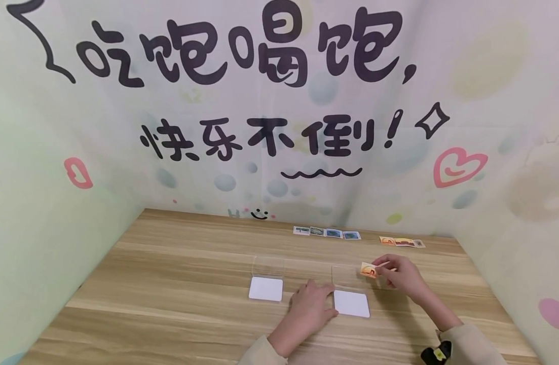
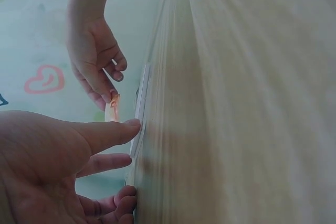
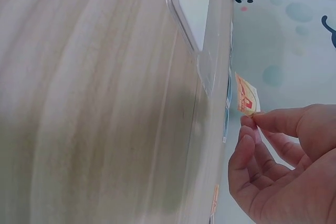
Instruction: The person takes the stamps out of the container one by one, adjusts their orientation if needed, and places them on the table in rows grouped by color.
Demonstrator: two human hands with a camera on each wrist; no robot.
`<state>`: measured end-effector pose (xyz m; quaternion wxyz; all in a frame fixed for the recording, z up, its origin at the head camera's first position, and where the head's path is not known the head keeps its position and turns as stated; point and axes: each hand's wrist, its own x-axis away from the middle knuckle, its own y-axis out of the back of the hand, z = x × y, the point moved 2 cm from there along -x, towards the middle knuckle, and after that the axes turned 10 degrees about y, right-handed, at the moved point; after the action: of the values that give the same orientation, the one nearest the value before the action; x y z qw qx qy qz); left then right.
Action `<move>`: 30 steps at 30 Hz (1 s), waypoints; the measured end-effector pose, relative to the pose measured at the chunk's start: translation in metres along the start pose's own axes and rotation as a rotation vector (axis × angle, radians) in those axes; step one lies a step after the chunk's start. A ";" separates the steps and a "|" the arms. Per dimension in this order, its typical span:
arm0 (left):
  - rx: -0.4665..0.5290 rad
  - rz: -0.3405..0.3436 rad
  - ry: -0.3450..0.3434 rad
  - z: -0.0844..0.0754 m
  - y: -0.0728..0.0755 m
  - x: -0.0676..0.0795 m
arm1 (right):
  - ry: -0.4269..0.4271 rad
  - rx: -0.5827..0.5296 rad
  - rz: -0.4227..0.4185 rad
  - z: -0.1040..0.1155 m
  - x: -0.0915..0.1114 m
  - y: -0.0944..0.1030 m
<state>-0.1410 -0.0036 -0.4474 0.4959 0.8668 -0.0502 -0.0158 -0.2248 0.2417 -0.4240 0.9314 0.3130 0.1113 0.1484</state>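
My right hand (image 1: 400, 276) pinches an orange-and-white stamp (image 1: 368, 270) between thumb and fingertips, above the table. In the right wrist view the stamp (image 3: 247, 95) stands tilted, its printed face showing. Just left of it lies an unfolded clear plastic case (image 1: 351, 304) with a white insert, its transparent lid (image 1: 345, 276) laid back towards the wall. My left hand (image 1: 310, 308) rests on the table at this case's left side; its thumb and index finger, fairly straight, touch the edge. A second similar case (image 1: 266, 289) lies unfolded further left.
Near the back wall lies a row of several blue and green stamps (image 1: 326, 232). To its right is a shorter row of orange, red and grey stamps (image 1: 402, 242). A printed cloth wall (image 1: 270, 195) borders the wooden table (image 1: 170, 274) at the back and sides.
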 end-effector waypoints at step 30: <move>0.012 0.005 -0.002 0.000 0.000 0.001 | -0.024 0.033 -0.024 -0.008 -0.010 0.006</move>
<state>-0.1404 -0.0038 -0.4470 0.4905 0.8697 -0.0532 -0.0152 -0.2383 0.2475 -0.4254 0.9291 0.3288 0.1063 0.1316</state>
